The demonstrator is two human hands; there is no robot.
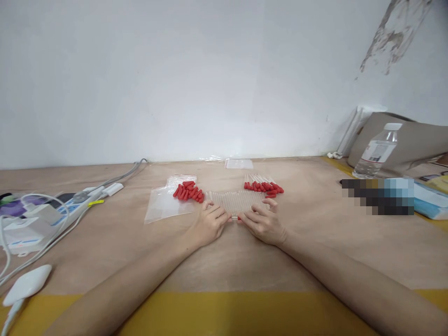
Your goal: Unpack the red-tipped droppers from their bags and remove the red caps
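Observation:
My left hand (211,223) is closed in a pinch around one end of a clear glass tube (234,218), held level just above the table. My right hand (264,222) pinches a red rubber bulb at the other end of that tube; the fingers hide most of it. Behind both hands lies a row of clear tubes (233,200), side by side. Left of the row is a pile of loose red rubber bulbs (187,191). To the right, several droppers (261,184) lie with red bulbs on their near ends and their tubes pointing away.
Clear plastic bags (164,204) lie under and beside the red pile. A power strip (79,203), chargers and cables occupy the left side. At right stand a water bottle (378,151) and a grey bag (416,140); a blue-white packet (432,198) lies before them.

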